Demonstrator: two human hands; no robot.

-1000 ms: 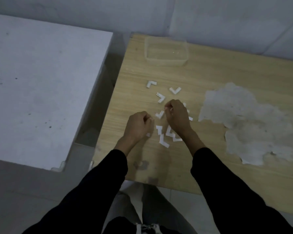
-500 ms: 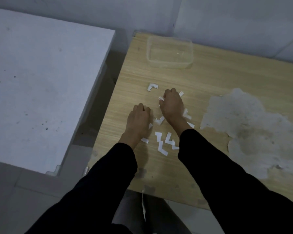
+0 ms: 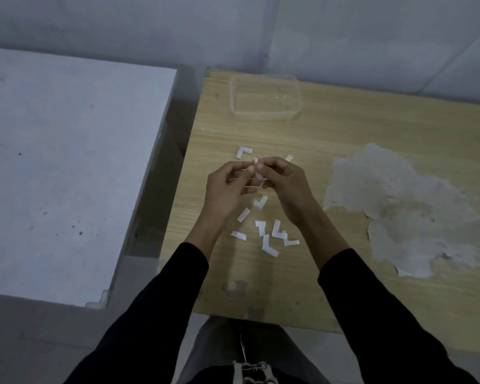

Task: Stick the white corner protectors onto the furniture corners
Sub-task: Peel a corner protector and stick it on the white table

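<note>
1. I see two hands. The left hand (image 3: 227,187) and the right hand (image 3: 286,181) are raised together over the wooden table (image 3: 399,128), with their fingertips meeting.
2. There is one held corner protector (image 3: 257,169). Both hands pinch it between thumb and fingers, above the left-middle part of the table. It is small and white, and the fingers hide too much of it for me to tell its full shape.
3. I count about nine loose white pieces (image 3: 269,246) on the wood. The near cluster overlaps, so that number is unsure.
4. Among them, one plain L-shaped piece (image 3: 244,151) lies just beyond the left hand. A second L (image 3: 260,202) lies between the wrists. The near ones look like flat strips and bent bits.
5. One clear plastic container (image 3: 265,98) sits at the far edge of the wooden table.
6. One white table (image 3: 67,162) stands to the left, across a gap.
7. One pale worn patch (image 3: 399,203) marks the wood on the right.
</note>
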